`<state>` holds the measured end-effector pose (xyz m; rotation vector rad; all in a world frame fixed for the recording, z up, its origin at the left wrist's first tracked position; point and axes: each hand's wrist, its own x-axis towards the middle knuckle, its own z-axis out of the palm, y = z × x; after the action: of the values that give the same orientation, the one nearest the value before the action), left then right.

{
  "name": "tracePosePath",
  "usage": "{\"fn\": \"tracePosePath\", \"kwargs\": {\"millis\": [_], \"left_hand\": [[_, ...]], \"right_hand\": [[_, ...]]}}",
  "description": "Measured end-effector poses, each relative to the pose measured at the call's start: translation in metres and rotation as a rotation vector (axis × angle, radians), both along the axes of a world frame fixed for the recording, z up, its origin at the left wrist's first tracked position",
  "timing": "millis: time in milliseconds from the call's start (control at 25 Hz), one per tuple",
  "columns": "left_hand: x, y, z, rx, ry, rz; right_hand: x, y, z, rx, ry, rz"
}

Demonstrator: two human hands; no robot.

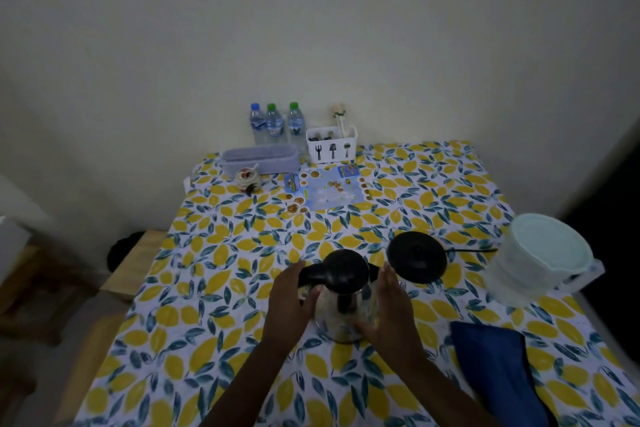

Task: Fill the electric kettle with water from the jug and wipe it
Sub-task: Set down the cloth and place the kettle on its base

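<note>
The electric kettle (346, 302), shiny steel with a black lid and black handle, stands on the lemon-print tablecloth near the table's middle. My left hand (289, 302) wraps its left side by the handle. My right hand (391, 305) lies flat against its right side. Its round black base (417, 257) sits just behind and to the right, cord trailing right. A translucent jug (540, 263) with a pale blue lid stands at the right edge. A folded blue cloth (498, 367) lies at the near right.
At the back stand three water bottles (275, 125), a white cutlery caddy (331, 146), a grey oblong basket (259, 158), a small jar (247, 177) and a printed placemat (327, 189). A wooden bench (131, 263) is left of the table.
</note>
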<state>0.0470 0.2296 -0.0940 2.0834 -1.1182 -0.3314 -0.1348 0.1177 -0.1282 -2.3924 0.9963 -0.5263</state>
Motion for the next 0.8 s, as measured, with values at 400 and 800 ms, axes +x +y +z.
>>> {"fn": "tracePosePath", "kwargs": {"millis": [400,800], "left_hand": [[0.032,-0.027,-0.004,-0.012,0.550,0.024],[-0.009,-0.139,0.026,-0.081,0.581,-0.094]], "right_hand": [[0.012,0.000,-0.028,0.154,-0.097,-0.027],[-0.030,-0.106,0.005,0.104,-0.261,-0.173]]}}
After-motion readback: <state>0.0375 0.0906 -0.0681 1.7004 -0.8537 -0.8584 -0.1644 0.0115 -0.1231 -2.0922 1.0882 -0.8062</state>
